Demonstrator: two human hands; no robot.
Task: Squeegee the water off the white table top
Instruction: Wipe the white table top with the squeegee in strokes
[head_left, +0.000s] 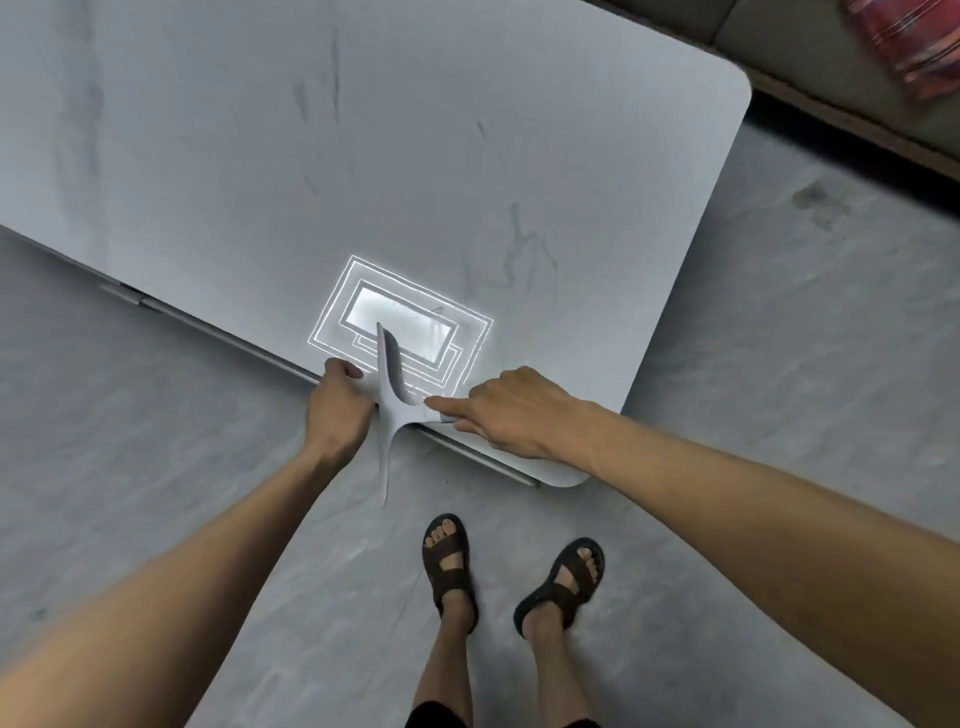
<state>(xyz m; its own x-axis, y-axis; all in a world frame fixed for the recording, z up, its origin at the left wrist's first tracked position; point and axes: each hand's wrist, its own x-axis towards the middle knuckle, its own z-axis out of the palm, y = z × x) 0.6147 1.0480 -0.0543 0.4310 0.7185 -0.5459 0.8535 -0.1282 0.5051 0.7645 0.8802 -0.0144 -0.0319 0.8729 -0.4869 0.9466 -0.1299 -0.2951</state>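
The white table top (415, 156) fills the upper left, and its near edge runs diagonally in front of me. Thin water streaks (519, 249) lie on it right of centre and further back. A pale grey squeegee (390, 379) lies across the near edge, one long part on the table and the other end hanging over the floor. My left hand (335, 410) is closed around its left side at the table edge. My right hand (511, 410) pinches its right side, index finger stretched along the top and thumb below.
A bright reflection of a ceiling light (400, 322) shows on the table just behind the squeegee. A metal rail (218, 332) runs under the near edge. My feet in dark sandals (452, 561) stand on the grey floor. A red patterned cushion (904, 47) lies on a sofa at the top right.
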